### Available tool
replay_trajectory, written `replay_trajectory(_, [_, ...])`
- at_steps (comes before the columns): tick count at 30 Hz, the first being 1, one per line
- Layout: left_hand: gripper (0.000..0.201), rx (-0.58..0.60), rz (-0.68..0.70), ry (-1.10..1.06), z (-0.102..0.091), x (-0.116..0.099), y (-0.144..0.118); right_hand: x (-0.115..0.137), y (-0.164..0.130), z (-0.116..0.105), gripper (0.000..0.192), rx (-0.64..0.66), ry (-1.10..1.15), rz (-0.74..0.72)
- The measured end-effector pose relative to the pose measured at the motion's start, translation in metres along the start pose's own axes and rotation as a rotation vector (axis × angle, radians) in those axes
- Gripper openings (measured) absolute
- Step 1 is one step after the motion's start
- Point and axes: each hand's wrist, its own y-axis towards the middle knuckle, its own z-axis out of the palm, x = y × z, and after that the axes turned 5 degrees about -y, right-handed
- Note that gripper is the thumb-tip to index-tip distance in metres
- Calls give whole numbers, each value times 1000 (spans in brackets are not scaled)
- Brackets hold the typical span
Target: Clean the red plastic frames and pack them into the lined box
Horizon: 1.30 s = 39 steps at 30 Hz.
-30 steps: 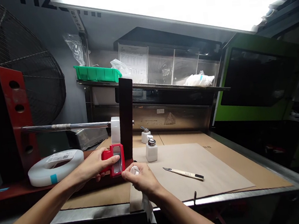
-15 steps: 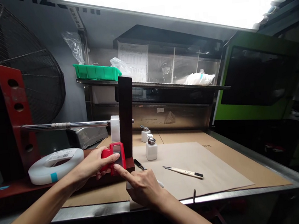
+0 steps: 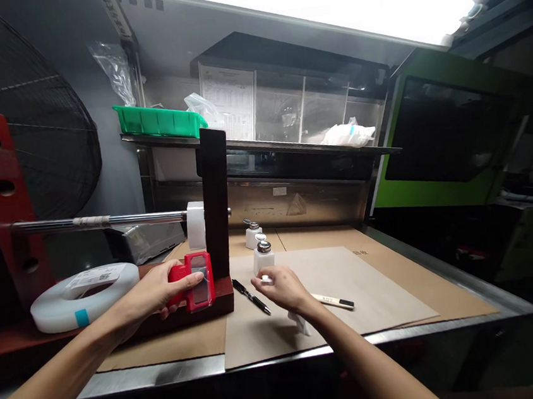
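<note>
My left hand (image 3: 164,291) grips a red plastic part (image 3: 212,282) with a framed, see-through window, thumb lying across its front. My right hand (image 3: 282,286) is held over the brown sheet with its fingers curled. A white tissue (image 3: 301,324) hangs out below that palm, and a bit of white shows at the fingertips. Just behind those fingertips stands a white pump bottle (image 3: 264,260) with a metal top. The craft knife (image 3: 337,301) is partly covered by my right wrist, and a black pen (image 3: 252,297) lies between my hands.
At the left is a red and black stand (image 3: 219,198) whose metal rod (image 3: 149,217) carries a white roll (image 3: 196,226). A large film roll (image 3: 54,314) lies on its base. Another bottle (image 3: 252,234) stands farther back. A green tray (image 3: 158,121) sits on the shelf.
My right hand has left the red part, moving right and up toward the bottle, its fingers now curled. The tissue shows more. My left hand still holds the red part, and the view has shifted slightly.
</note>
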Motion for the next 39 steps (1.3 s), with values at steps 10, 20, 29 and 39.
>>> replay_trajectory(10, [51,-12,4,29,-1,1,0,-18,15,-11,25,315,-390,13])
replay_trajectory(20, [46,-58,-4,2,2,3,5,-99,-20,-49,22,471,-523,53])
replay_trajectory(29, [46,-72,2,-20,4,10,12,-42,-3,-68,22,60,-476,-281])
replay_trajectory(39, [52,-76,-36,-92,4,14,9,27,51,-69,28,-91,-608,-717])
